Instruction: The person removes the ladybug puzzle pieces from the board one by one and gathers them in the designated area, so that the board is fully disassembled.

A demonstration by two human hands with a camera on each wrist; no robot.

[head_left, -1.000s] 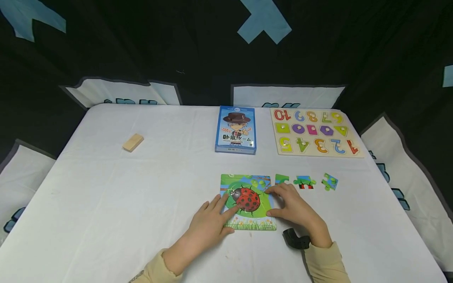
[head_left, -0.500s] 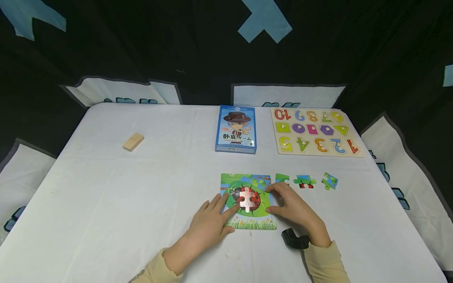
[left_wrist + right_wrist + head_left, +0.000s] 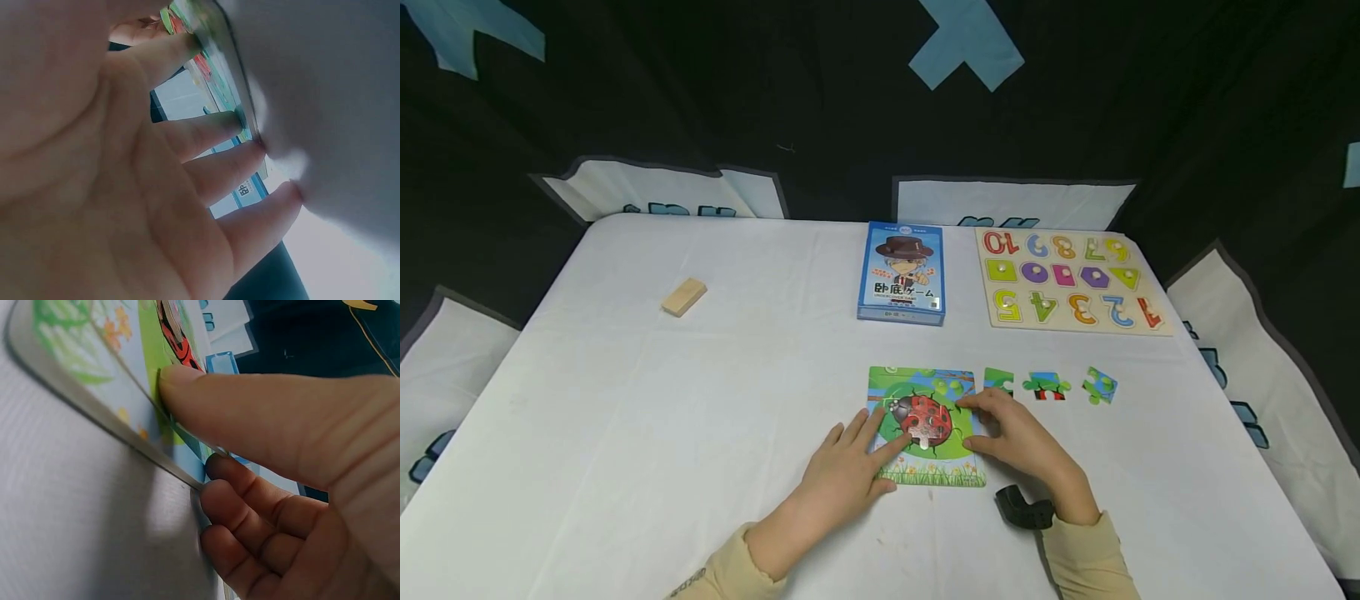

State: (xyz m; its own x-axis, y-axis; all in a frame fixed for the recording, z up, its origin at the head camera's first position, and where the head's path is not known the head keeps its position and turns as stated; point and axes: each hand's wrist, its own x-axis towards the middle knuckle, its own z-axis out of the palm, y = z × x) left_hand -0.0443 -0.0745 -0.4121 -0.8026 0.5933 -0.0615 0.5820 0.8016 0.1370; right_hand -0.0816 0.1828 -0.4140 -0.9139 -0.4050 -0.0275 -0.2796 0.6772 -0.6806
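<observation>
little has moved since half a second ago: both hands hold station, and only the bright sheen on the centre piece (image 3: 924,432) of the ladybug puzzle (image 3: 933,457) has shrunk, leaving a pale patch chiefly at its lower tab. head view: the ladybug puzzle lies on the desk (image 3: 737,400) between the left hand (image 3: 846,463) and the right hand (image 3: 1022,435), with three loose pieces (image 3: 1047,382) in a row just beyond the right hand and the blue box (image 3: 902,273) farther back. from my station i judge it light, stiff and slightly slick; its joints look the fragile part, so i would take hold at opposite outer edges, never by one piece. left wrist view: straightened, spread fingers rest about the puzzle's left edge, clamped on nothing. right wrist view: the thumb lies over the face while other fingers curl against the side; i read this hand as clamped on the right edge. one second ago, the ladybug showed no such glare.
</observation>
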